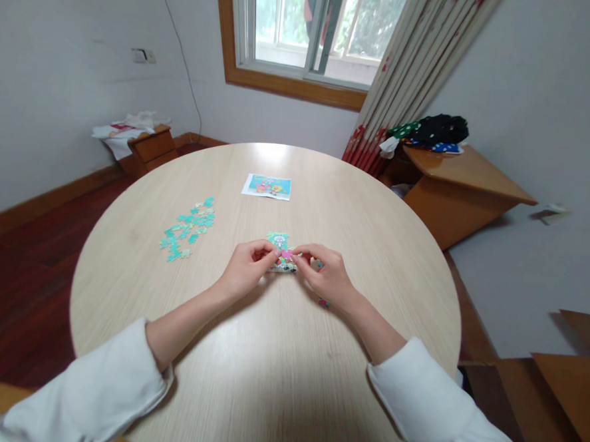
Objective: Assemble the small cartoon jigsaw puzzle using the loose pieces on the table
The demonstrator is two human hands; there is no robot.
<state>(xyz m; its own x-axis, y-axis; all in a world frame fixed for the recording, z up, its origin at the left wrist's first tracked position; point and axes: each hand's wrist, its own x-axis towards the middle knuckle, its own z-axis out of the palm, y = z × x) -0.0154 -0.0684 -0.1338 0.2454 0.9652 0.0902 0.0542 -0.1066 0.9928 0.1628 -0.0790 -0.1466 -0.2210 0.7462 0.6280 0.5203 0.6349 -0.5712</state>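
Observation:
A pink puzzle piece (287,254) is pinched between my left hand (248,263) and my right hand (328,271), thumb and forefinger of each closed at its edges. Just beneath it lies a partly joined puzzle (277,238) with a cartoon figure on green; my fingers cover some of it. Beside my right wrist a loose dark and pink puzzle piece (324,303) rests on the table, and more coloured bits show partly behind that hand. To the left, a spread of loose teal and pale puzzle pieces (189,228) lies apart from my hands.
Toward the far side of the round table (285,380) lies a printed cartoon picture (267,186). Beyond the table stand a wooden cabinet (462,184) heaped with cloths (435,131), a small wooden stand (154,149) at left, and a curtain (409,68) by the window.

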